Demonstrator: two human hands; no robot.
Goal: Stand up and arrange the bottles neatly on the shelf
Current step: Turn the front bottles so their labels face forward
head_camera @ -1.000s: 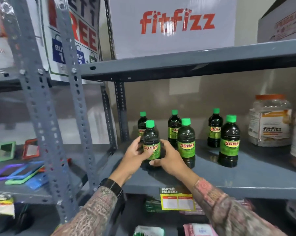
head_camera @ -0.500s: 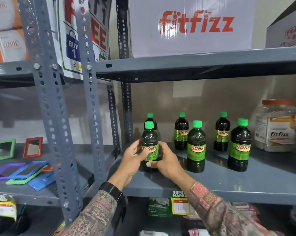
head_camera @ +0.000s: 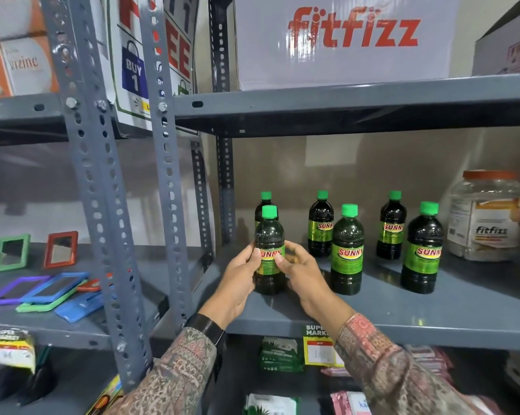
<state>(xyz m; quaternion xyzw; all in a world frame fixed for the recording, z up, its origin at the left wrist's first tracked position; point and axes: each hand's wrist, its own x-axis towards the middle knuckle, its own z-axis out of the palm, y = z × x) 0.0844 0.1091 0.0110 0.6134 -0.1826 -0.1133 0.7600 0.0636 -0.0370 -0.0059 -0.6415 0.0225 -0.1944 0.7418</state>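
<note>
Several dark bottles with green caps and green SUNNY labels stand upright on the grey shelf [head_camera: 432, 313]. The front left bottle [head_camera: 269, 235] is gripped from both sides: my left hand [head_camera: 238, 280] on its left, my right hand [head_camera: 305, 274] on its right, thumbs on the label. Right behind it stands another bottle [head_camera: 264, 205], mostly hidden. A front middle bottle [head_camera: 347, 250] and a front right bottle [head_camera: 421, 250] stand in the same row. Two more back bottles [head_camera: 321, 226] [head_camera: 391, 226] stand behind them.
A clear fitfizz jar [head_camera: 486, 217] stands at the shelf's right end. A white fitfizz box [head_camera: 342, 40] sits on the shelf above. Perforated grey uprights [head_camera: 163, 175] rise left of my hands. Small coloured framed mirrors [head_camera: 43, 274] lie on the left shelf. Packets fill the shelf below.
Both hands have slid the front left bottle leftward, away from the front middle bottle, so a gap has opened between them. The view has shifted slightly left and up.
</note>
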